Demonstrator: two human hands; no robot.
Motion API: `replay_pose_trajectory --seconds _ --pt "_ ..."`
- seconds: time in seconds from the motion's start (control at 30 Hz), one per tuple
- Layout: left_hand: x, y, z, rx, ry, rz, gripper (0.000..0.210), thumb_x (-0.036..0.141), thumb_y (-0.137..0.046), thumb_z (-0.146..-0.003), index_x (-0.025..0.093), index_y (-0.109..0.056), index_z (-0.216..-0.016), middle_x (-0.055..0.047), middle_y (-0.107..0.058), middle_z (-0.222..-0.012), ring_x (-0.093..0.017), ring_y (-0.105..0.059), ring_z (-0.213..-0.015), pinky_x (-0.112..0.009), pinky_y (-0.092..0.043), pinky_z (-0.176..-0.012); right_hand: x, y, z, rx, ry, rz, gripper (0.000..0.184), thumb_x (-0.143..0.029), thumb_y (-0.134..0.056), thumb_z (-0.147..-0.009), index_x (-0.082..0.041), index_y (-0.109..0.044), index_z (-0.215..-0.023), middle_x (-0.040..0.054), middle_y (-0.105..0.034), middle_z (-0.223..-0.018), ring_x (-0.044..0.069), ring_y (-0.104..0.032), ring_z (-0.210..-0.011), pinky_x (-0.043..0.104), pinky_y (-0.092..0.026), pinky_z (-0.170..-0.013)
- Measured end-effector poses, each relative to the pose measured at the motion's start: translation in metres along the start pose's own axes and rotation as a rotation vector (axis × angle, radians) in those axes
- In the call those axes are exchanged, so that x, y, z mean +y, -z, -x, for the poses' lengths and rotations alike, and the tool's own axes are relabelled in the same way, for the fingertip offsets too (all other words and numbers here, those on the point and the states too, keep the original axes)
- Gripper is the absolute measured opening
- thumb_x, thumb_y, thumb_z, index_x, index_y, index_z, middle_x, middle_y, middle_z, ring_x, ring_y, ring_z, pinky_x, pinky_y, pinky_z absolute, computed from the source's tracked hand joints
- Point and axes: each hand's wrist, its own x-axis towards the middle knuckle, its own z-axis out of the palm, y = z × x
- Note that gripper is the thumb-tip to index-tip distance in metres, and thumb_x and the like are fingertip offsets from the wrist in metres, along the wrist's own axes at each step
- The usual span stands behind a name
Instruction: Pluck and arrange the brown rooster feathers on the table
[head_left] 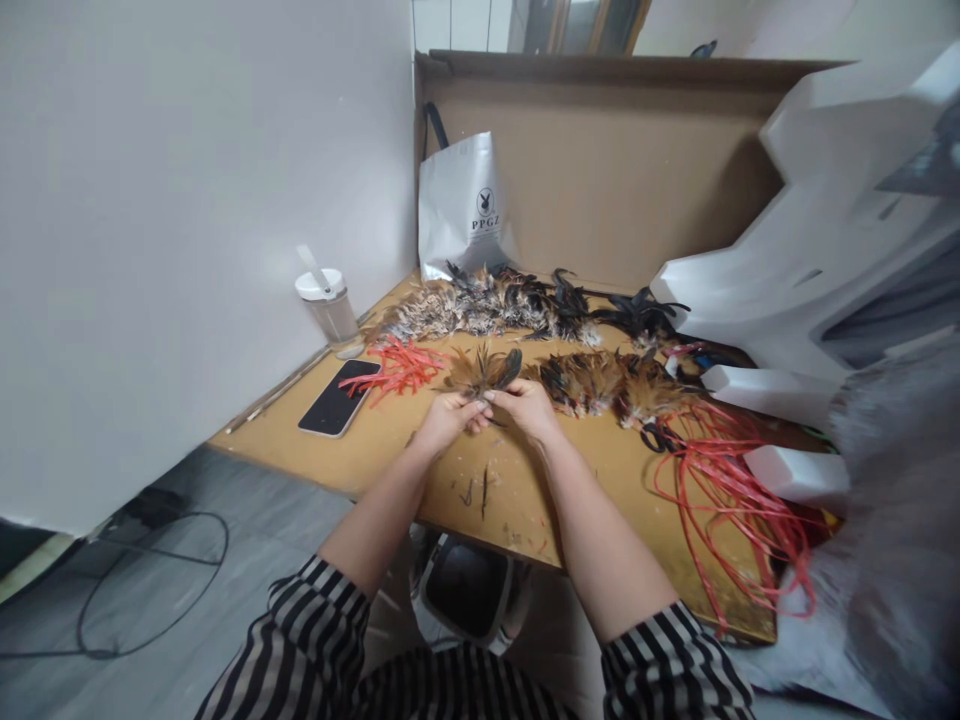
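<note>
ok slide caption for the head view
Left hand and right hand pinch a feather bunch over a table with red strips and a phone.

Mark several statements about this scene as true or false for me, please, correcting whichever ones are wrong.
1. The left hand and right hand both hold a feather bunch. True.
2. Short red strips lie partly over the phone. True.
3. The phone lies to the right of both hands. False: it lies to their left.
4. The cup stands left of the silver bag. True.
5. The silver bag lies flat. False: it stands upright.
</note>
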Motion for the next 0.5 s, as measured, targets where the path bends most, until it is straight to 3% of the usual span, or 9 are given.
replay_pose_trajectory --seconds 0.1,0.27,0.5 --pt "-0.003 0.002 -0.001 -0.003 -0.029 -0.028 0.026 0.036 -0.063 -0.067 0.009 -0.065 -0.069 -0.004 -0.061 -0.054 -0.009 -0.052 -0.044 -0.021 -0.04 -0.047 -0.002 0.004 0.0 -0.055 0.014 0.034 0.019 -0.03 -0.068 -0.06 -0.012 -0.063 -0.061 0.0005 -0.061 -0.057 0.01 -0.051 -0.053 0.024 -0.04 -0.058" --pt "-0.006 0.003 -0.003 0.011 -0.073 -0.125 0.027 0.037 -0.063 -0.066 0.01 -0.064 -0.064 -0.005 -0.062 -0.056 -0.01 -0.053 -0.046 -0.022 -0.043 -0.049 -0.012 0.007 0.003 -0.256 0.074 0.038 0.016 -0.028 -0.065 -0.063 -0.012 -0.063 -0.065 0.002 -0.062 -0.062 0.013 -0.056 -0.059 0.026 -0.043 -0.062" --pt "-0.002 0.003 0.0 -0.033 -0.085 -0.197 0.03 0.039 -0.06 -0.07 0.009 -0.065 -0.067 -0.007 -0.064 -0.06 -0.011 -0.055 -0.049 -0.023 -0.044 -0.052 -0.012 0.007 0.003 -0.202 0.13 0.08 0.017 -0.027 -0.065 -0.063 -0.011 -0.062 -0.064 0.0017 -0.06 -0.061 0.012 -0.054 -0.058 0.025 -0.043 -0.06"
